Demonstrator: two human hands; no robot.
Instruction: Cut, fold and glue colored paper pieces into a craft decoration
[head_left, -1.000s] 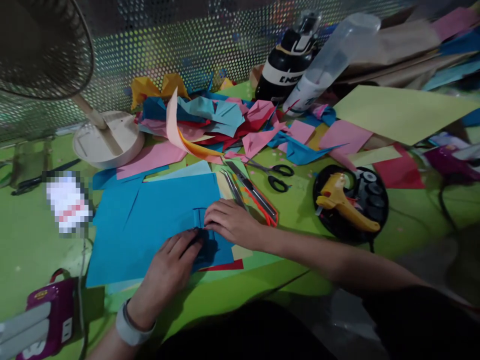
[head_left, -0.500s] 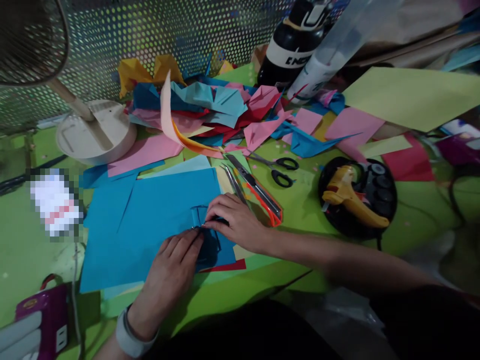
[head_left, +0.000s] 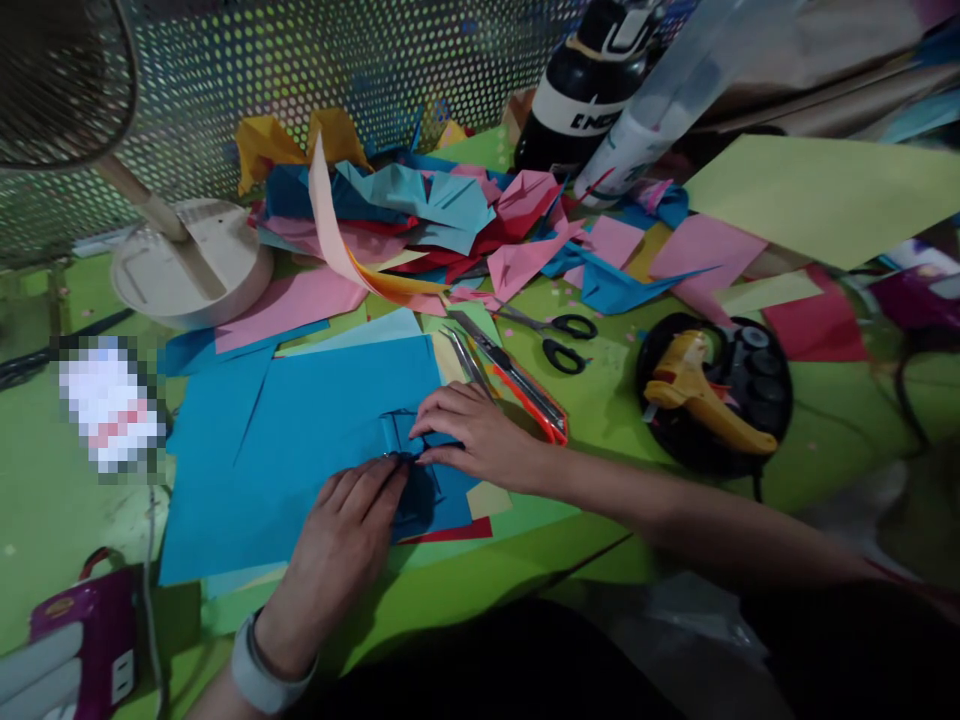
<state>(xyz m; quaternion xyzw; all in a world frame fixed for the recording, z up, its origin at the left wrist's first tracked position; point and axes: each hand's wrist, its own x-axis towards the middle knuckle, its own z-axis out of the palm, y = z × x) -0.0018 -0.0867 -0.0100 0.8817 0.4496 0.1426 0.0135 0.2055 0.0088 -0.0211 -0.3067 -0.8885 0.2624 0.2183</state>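
Observation:
A big blue paper sheet (head_left: 300, 440) lies on the green table (head_left: 600, 410). On it sits a small folded blue paper piece (head_left: 401, 440). My left hand (head_left: 345, 530) lies flat on the sheet, its fingertips pressing the near end of the folded piece. From the right comes my right hand (head_left: 472, 435), whose fingers are pressed together on the fold's right side. Both hands meet at the fold.
A box cutter (head_left: 525, 385), tweezers (head_left: 466, 362) and scissors (head_left: 551, 335) lie just right of the sheet. A yellow glue gun (head_left: 697, 390) rests in a black tray (head_left: 772, 395). Crumpled coloured papers (head_left: 420, 220), a fan base (head_left: 187, 265), two bottles (head_left: 585, 90) stand behind. A purple power strip (head_left: 75, 640) is bottom left.
The view dipped between the first two frames. My right fingers shifted slightly along the folded piece; my left hand has stayed pressed in place.

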